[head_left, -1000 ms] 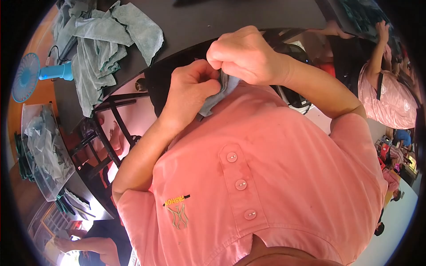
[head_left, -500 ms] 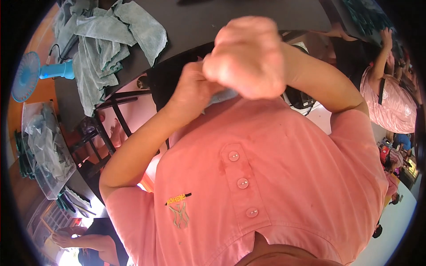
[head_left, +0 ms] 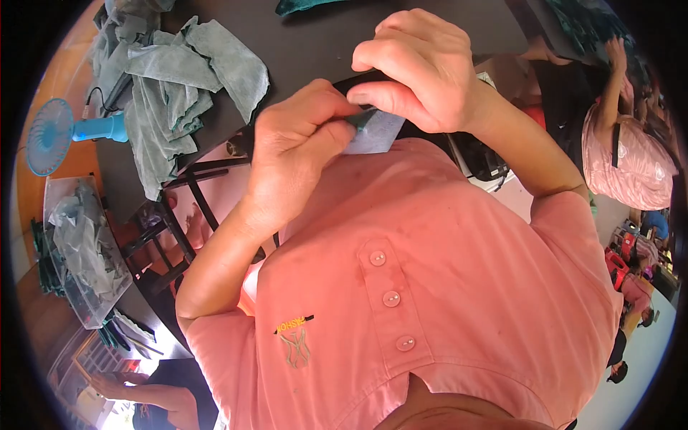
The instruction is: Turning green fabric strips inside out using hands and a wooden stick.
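A small grey-blue piece of fabric (head_left: 382, 133) with a green patch hangs in front of my chest, just off the table's near edge. My left hand (head_left: 297, 147) pinches its upper left corner between thumb and bent fingers. Close by on the right, my right hand (head_left: 426, 75) has its fingers curled and its thumb apart from the forefinger, with a dark gap between them. That thumb tip is right beside the left fingertips and above the fabric. Whether it touches the fabric is hard to see.
Crumpled grey-green fabric pieces (head_left: 168, 89) lie on the dark table (head_left: 308, 46) at left, beside a blue fan (head_left: 50, 136). Teal cloth (head_left: 308, 6) shows at the far edge. A clear bin (head_left: 86, 265) holds more pieces. Co-workers sit at lower left (head_left: 172, 394) and right (head_left: 631, 161).
My right hand has moved up and away, its thumb and forefinger parting. My left hand has risen slightly, and more of the fabric shows. Teal cloth has come into view at the top.
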Motion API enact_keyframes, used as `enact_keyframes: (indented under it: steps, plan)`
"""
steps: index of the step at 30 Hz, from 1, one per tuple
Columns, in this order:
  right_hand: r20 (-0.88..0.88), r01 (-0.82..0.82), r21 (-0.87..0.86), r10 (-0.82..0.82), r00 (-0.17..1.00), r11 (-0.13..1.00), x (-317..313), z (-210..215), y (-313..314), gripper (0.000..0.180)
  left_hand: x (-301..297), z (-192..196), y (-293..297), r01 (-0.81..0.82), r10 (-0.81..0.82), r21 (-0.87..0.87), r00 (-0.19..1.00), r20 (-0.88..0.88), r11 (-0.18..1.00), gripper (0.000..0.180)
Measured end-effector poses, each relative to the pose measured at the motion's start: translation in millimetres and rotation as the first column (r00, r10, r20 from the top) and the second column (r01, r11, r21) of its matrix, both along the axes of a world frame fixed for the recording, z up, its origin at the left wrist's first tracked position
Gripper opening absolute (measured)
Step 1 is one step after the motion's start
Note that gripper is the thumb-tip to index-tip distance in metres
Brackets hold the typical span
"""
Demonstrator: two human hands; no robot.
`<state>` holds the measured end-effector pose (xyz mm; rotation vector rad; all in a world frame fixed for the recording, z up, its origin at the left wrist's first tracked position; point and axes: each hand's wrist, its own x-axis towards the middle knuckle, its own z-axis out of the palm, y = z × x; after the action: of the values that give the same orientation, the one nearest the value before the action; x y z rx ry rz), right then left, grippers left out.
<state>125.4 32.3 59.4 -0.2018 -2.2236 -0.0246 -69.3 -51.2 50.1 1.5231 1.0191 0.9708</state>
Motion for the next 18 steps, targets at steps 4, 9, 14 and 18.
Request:
enact_keyframes:
  steps: [4, 9, 14, 18]
  plan:
    - [0.084, 0.077, -0.123, -0.067, 0.994, 0.989, 9.8, -6.9, -8.5, 0.031, -1.6, 13.9, -1.5, -0.065, 0.056, -0.148, 0.996, -0.067, 0.987, 0.010]
    - [0.146, -0.022, -0.302, 0.069, 0.987, 0.953, 11.2, -25.7, -15.7, 0.028, 5.1, -3.8, -6.1, -0.072, 0.077, -0.205, 0.997, 0.014, 0.976, 0.011]
    - [0.069, -0.087, -0.166, 0.100, 0.993, 0.982, 10.0, -28.5, -18.6, 0.032, 0.0, -1.0, 6.8, 0.153, -0.194, -0.240, 0.968, -0.157, 0.959, 0.010]
    - [-0.007, -0.119, 0.061, 0.120, 0.993, 0.991, 6.7, -15.5, -12.7, 0.028, 7.0, -8.3, 4.0, 0.168, -0.133, -0.353, 0.984, 0.121, 0.921, 0.011]
